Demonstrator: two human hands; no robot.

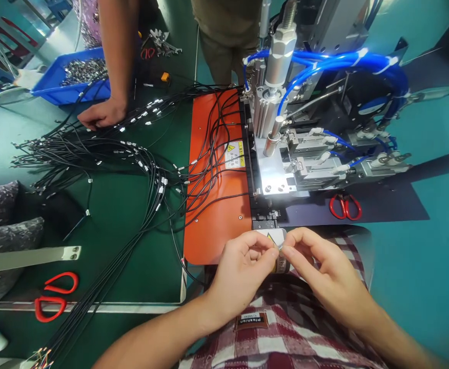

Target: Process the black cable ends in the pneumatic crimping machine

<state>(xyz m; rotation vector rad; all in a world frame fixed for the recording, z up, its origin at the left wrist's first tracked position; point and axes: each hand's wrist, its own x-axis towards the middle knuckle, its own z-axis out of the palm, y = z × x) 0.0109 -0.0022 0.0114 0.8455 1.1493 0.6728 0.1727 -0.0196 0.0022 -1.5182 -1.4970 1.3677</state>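
Note:
My left hand [247, 259] and my right hand [320, 264] meet in front of my checked shirt, thumbs and forefingers pinched tip to tip. Whatever sits between the fingertips is too small to make out. Just beyond them is the front end of a machine [265, 164] with a metal head and blue air hoses [343, 59]. A label with a yellow triangle [272, 237] shows partly behind my fingers. Left of the machine, an orange plate [217, 220] carries several thin black cables [209, 179] that reach the machine's edge.
A large bundle of black cables [132, 230] with metal ends covers the green table [113, 271]. Another person's hand [105, 113] rests on it near a blue bin [63, 95] of small metal parts. Red-handled scissors [345, 206] lie at right, another red-handled pair [57, 294] at left.

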